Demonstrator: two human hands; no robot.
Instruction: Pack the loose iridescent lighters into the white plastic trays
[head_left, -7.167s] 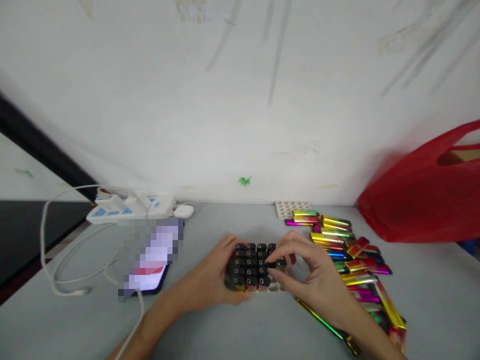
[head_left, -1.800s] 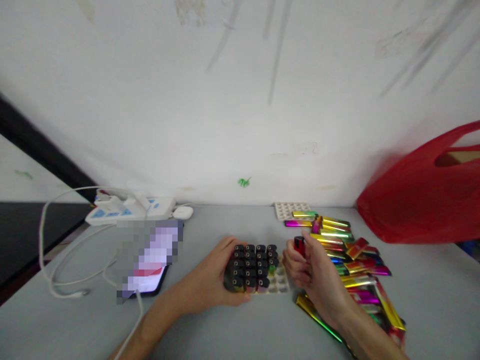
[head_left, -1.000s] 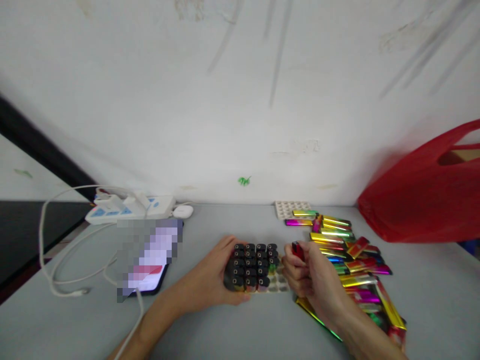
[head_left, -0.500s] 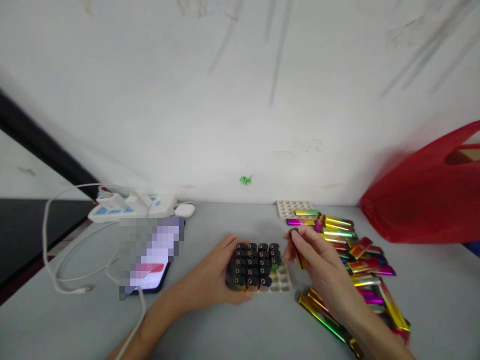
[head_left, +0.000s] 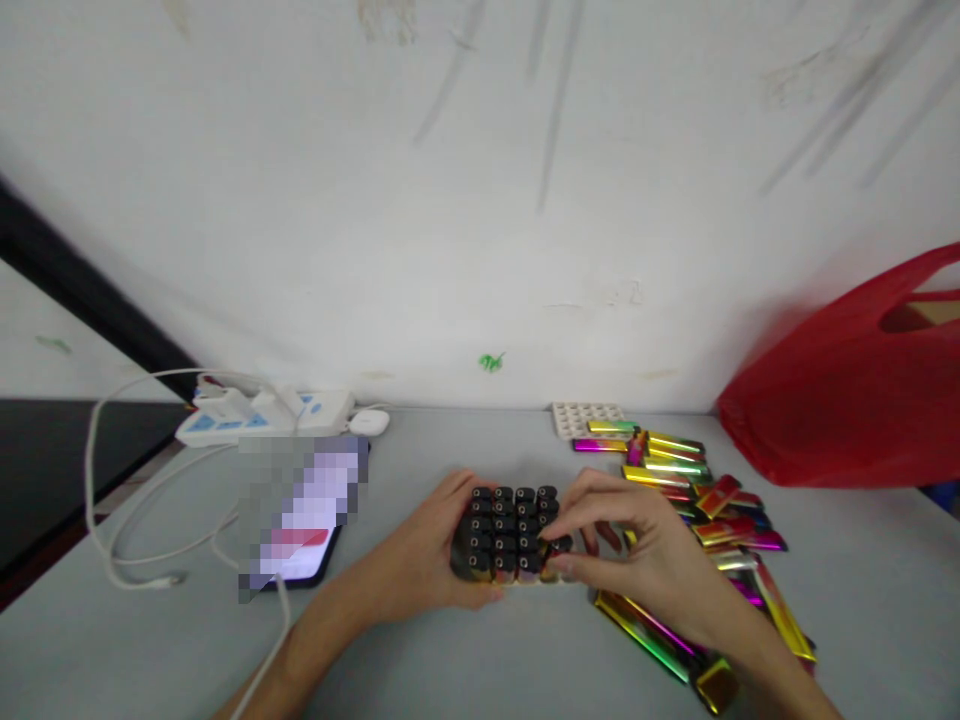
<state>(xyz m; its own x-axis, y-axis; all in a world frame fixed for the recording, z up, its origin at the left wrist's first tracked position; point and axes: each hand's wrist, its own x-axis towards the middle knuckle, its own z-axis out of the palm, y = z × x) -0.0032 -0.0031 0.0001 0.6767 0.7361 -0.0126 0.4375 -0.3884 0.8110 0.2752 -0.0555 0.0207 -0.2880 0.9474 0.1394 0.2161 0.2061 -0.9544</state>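
A pale tray (head_left: 531,583) with round holes holds several upright black-capped metallic sticks (head_left: 505,524) in rows. My left hand (head_left: 431,540) is wrapped round the left side of this block, its thumb along the near edge. At the right side of the tray, my right hand (head_left: 626,535) pinches one more black-capped stick (head_left: 557,546) between thumb and fingers, upright among the right-hand holes. Its lower part is hidden by the fingers and the tray. Loose shiny sticks (head_left: 645,635) in gold, green and purple lie under and beside my right wrist.
More coloured sticks (head_left: 739,530) are heaped on the right, by a second holed tray (head_left: 585,418) at the wall. A red bag (head_left: 847,390) stands behind them. On the left are a phone (head_left: 319,510), a power strip (head_left: 266,412), a white case (head_left: 370,423) and loose cables.
My right hand has moved left and down, bringing its stick from beside the tray to the tray's right-hand holes. My left hand has stayed on the block.
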